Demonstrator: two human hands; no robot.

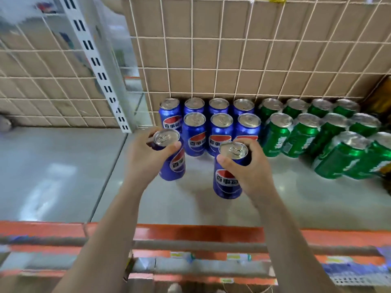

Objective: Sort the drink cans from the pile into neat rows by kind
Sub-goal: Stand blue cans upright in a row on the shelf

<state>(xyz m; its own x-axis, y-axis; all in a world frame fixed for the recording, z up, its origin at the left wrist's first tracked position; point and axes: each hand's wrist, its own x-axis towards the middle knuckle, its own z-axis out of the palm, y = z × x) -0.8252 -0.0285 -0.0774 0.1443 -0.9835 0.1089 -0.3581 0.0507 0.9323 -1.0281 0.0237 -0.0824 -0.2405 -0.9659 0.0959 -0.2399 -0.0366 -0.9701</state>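
Observation:
My left hand [146,157] grips a blue cola can [172,163] near its top, just left of the blue rows. My right hand [246,166] grips another blue cola can [226,182] by its rim, in front of the rows. Both cans are upright, low over the shelf or on it; I cannot tell which. Several blue cans [195,134] stand in two rows against the back grid. To their right stand several green cans [277,136] in rows, the nearest ones [338,159] leaning in this wide view.
The pale shelf [190,208] has an orange front rail [190,231]. A wire grid over cardboard [232,49] closes the back. A white slotted upright [99,66] and a clear divider [110,170] bound the left side. Brown items [380,98] sit at the far right.

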